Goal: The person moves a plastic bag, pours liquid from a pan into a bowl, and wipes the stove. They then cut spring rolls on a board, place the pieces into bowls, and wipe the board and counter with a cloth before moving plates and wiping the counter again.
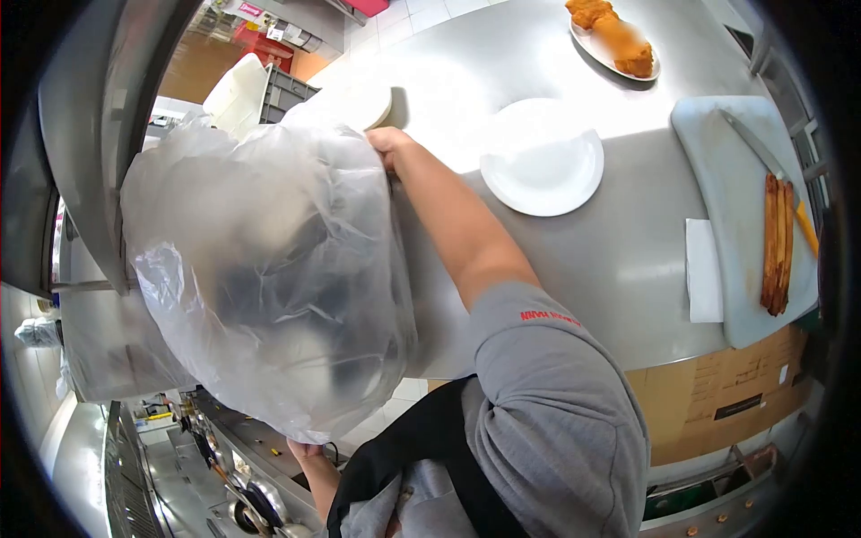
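A large, cloudy clear plastic bag [269, 269] fills the left of the view, bulging, with pale and dark shapes showing dimly through it. My right hand [386, 145], at the end of an outstretched arm, is closed on the bag's upper right edge. Below, my left hand [308, 448] grips the bag's bottom edge, its fingers mostly hidden by the plastic. Just beyond my right hand is a round white stack [363, 108], perhaps plates. To the right of my forearm a white plate [547, 184] lies on the steel table [619, 287].
An oval plate with fried food [619, 40] stands at the table's far side. On the right, a white cutting board [717, 179] carries a knife [755, 143] and long brown sticks [777, 247]. A grey crate [285, 94] is behind the bag; cardboard [717, 394] lies below the table edge.
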Demonstrator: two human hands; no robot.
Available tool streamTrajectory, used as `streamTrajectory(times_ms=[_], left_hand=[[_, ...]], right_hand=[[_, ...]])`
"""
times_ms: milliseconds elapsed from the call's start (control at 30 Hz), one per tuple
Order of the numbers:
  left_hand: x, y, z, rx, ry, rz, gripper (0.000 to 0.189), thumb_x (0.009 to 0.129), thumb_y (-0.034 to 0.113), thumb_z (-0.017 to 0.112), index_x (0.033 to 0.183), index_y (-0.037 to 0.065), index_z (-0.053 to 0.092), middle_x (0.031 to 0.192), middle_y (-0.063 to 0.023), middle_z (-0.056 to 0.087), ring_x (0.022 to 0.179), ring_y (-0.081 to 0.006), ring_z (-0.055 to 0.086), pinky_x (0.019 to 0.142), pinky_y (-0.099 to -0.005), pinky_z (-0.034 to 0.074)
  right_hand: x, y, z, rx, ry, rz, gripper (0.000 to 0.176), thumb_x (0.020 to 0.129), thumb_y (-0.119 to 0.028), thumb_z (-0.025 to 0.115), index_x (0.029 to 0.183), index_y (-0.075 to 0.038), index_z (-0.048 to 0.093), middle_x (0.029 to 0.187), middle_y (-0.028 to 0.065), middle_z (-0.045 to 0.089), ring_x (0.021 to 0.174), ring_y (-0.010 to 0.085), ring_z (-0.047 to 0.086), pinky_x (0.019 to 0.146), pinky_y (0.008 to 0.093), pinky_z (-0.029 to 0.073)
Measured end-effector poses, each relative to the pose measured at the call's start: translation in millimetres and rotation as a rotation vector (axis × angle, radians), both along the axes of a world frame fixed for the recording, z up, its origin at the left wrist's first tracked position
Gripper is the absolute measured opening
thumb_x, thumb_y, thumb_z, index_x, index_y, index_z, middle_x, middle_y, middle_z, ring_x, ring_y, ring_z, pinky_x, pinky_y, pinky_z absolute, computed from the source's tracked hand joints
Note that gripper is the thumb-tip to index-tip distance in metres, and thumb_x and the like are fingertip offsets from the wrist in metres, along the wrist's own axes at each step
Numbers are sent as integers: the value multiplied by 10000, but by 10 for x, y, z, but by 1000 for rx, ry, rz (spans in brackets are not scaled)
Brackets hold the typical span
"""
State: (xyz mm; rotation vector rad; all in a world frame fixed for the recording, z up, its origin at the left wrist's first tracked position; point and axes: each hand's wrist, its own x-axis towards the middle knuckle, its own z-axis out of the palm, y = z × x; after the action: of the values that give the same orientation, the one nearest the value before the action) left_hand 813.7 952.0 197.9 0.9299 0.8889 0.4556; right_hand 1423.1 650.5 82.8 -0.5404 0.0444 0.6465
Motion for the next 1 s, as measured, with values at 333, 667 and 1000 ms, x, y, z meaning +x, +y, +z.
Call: streamTrajectory(times_ms=[333,667,1000], left_hand=[[-28,-177,-40,40,-220,-57,562,893,402,451,1314,31,428,1340,-126,466,1228,-343,421,1037,-480,330],[-126,-110,-371,-83,-279,-44,603,874,451,503,1323,55,431,1361,-108,452,1249,-328,402,1057,-475,287],[37,-368,-387,-56,-267,-21,530,875,385,492,1281,45,472,1323,-111,489,1219,-320,443,1029,-480,333]], right_hand=[[-287,-636,947,-845,-585,259,252,803,-172,622,1013,-35,645,881,74,650,765,183,621,656,338,512],[84,-242,1031,-211,-265,219,373,803,-280,569,1102,-63,615,1078,93,628,996,262,580,881,418,429],[147,-387,650,-322,-355,232,368,807,-276,561,1102,-62,614,1084,98,625,1015,271,568,894,423,419]])
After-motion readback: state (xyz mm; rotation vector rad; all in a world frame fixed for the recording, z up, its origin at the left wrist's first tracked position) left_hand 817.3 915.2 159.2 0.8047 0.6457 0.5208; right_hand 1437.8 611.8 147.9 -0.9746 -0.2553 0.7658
